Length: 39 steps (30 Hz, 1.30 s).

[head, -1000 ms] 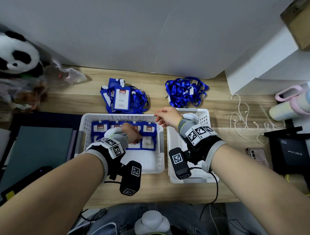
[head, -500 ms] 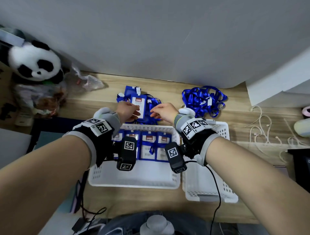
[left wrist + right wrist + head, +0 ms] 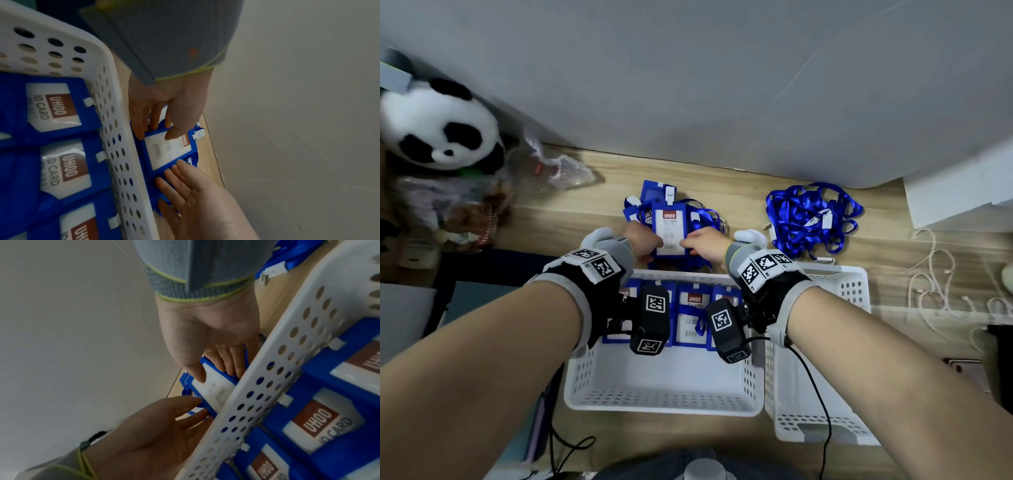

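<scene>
A blue ID card holder [image 3: 669, 229] marked UHOO lies on top of a pile of holders with lanyards [image 3: 650, 192], just behind the left white basket [image 3: 664, 407]. My left hand [image 3: 643, 241] holds its left lower edge, thumb on the face and fingers beneath [image 3: 158, 128]. My right hand [image 3: 698, 241] pinches its right lower edge the same way [image 3: 216, 371]. The holder [image 3: 170, 152] [image 3: 216, 386] sits close against the basket's far wall. Several more holders [image 3: 693, 308] stand in a row inside that basket, partly hidden by my wrists.
A second white basket [image 3: 852, 284] adjoins on the right. Loose blue lanyards [image 3: 811, 216] lie behind it. A panda toy [image 3: 438, 126] and a plastic bag [image 3: 558, 168] sit far left, white cables [image 3: 935, 274] and a phone [image 3: 965, 370] at the right.
Both hands moved away from the baskets to the pile behind them and took hold of the top card holder. The head view tilted towards the wall.
</scene>
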Each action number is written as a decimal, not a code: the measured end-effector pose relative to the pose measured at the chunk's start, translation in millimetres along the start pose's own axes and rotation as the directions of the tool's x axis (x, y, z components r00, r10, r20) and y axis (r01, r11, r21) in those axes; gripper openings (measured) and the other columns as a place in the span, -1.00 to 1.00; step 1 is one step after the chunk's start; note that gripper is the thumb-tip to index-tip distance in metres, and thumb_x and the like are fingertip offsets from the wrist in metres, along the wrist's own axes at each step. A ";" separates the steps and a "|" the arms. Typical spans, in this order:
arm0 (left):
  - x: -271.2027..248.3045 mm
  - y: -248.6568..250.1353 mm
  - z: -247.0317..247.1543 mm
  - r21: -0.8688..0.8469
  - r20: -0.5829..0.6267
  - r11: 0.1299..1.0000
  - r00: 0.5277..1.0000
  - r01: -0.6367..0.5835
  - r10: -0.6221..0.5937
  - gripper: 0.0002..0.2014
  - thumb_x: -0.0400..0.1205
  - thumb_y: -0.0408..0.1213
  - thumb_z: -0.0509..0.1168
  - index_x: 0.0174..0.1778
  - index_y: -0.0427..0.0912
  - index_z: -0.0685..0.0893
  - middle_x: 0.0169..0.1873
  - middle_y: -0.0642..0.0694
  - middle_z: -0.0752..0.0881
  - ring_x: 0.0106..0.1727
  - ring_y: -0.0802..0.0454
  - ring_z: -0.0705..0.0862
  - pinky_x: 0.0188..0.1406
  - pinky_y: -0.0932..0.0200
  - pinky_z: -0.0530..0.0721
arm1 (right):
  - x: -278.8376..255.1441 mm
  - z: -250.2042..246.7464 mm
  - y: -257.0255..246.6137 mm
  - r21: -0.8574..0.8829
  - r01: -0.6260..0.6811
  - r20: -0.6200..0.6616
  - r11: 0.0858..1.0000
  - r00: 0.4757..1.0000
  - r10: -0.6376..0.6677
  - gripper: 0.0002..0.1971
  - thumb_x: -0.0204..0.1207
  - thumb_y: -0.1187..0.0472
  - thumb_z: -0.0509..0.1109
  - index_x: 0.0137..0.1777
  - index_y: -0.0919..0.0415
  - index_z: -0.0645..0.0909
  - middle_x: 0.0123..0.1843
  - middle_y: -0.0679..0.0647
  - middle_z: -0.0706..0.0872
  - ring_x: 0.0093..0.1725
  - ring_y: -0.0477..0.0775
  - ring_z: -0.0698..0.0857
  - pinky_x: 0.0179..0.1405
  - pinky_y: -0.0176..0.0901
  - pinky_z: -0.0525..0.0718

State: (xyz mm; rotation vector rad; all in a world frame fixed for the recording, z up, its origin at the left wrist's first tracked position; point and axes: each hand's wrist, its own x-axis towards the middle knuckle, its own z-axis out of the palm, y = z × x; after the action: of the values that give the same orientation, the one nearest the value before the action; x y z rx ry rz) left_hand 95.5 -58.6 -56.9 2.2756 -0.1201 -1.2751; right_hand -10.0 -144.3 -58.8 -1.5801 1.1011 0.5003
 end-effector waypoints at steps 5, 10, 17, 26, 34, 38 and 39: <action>0.8 -4.2 -4.2 -0.080 -0.042 0.994 0.996 -0.080 0.077 -0.86 0.61 -0.42 0.30 0.07 -0.30 0.60 -0.08 -0.23 0.61 -0.15 -0.12 0.60 -0.08 -0.02 0.69 | -9.9 -8.5 0.4 0.164 -0.047 0.033 0.985 0.999 0.042 -0.67 0.65 0.21 0.22 0.36 0.33 0.51 0.32 0.21 0.64 -0.02 0.03 0.63 -0.02 -0.17 0.60; -18.6 -0.9 -20.3 -0.372 -0.053 0.906 0.979 -0.200 0.195 -0.94 0.69 -0.32 0.20 0.03 -0.22 0.52 -0.09 -0.20 0.65 -0.13 -0.14 0.66 -0.14 -0.12 0.76 | -22.5 -19.5 0.9 0.190 -0.038 -0.024 0.981 0.999 0.043 -0.91 0.66 0.24 0.18 0.03 0.19 0.51 -0.23 0.02 0.63 -0.35 -0.09 0.57 -0.34 -0.31 0.47; -65.9 6.2 -29.2 -0.453 0.051 0.835 0.925 -0.314 0.376 -0.83 0.72 -0.18 0.17 0.08 -0.22 0.50 -0.26 -0.19 0.65 -0.66 0.03 0.66 -0.69 0.30 0.61 | -50.3 -25.6 4.5 0.137 0.270 -0.203 0.953 0.949 -0.239 -0.36 0.42 0.28 0.50 0.48 0.09 0.35 0.23 0.01 0.61 0.15 0.03 0.62 0.12 -0.15 0.59; -96.3 19.6 -23.1 -0.433 -0.038 0.777 0.870 -0.457 0.491 -0.86 0.75 -0.18 0.09 0.11 -0.13 0.47 -0.24 -0.03 0.60 -0.37 0.11 0.61 -0.58 0.25 0.68 | -82.5 -21.0 -4.4 0.235 0.368 -0.216 0.900 0.922 -0.321 -0.74 0.65 0.17 0.21 0.20 0.27 0.62 0.12 0.20 0.74 -0.04 0.06 0.70 0.07 -0.12 0.65; -96.3 15.7 -30.2 -0.211 -0.230 0.841 0.861 -0.499 0.453 -0.83 0.72 -0.22 0.14 0.14 -0.19 0.55 -0.37 -0.07 0.54 -0.58 -0.02 0.54 -0.85 0.38 0.46 | -124.5 -25.7 -3.9 0.274 0.494 -0.039 0.825 0.863 -0.503 -0.66 0.71 0.17 0.14 -0.27 0.22 0.59 -0.73 -0.14 0.29 -0.67 -0.15 0.34 -0.38 -0.29 0.40; -108.1 6.6 -33.5 0.088 -0.087 0.825 0.821 -0.558 0.565 -0.81 0.70 -0.20 0.20 0.15 -0.19 0.58 -0.30 -0.08 0.59 -0.66 0.09 0.59 -0.84 0.38 0.44 | -137.9 -44.5 -12.4 0.319 0.537 -0.132 0.781 0.841 -0.525 -0.70 0.68 0.18 0.20 -0.30 0.22 0.54 -0.71 -0.20 0.21 -0.71 -0.19 0.16 -0.55 -0.33 0.28; -113.9 5.0 -33.4 0.105 -0.009 0.818 0.822 -0.566 0.569 -0.82 0.69 -0.19 0.22 0.17 -0.12 0.57 -0.24 -0.07 0.61 -0.57 0.09 0.62 -0.79 0.39 0.51 | -140.2 -49.2 -14.0 0.318 0.552 -0.159 0.771 0.833 -0.531 -0.70 0.68 0.18 0.19 -0.29 0.22 0.54 -0.71 -0.20 0.22 -0.71 -0.20 0.15 -0.63 -0.38 0.23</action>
State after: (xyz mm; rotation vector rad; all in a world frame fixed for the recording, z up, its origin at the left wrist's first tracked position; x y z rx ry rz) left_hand 60.8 -12.9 47.1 2.0998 -0.8045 -0.9128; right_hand -76.5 -135.4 74.5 -1.5036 0.6710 -0.1372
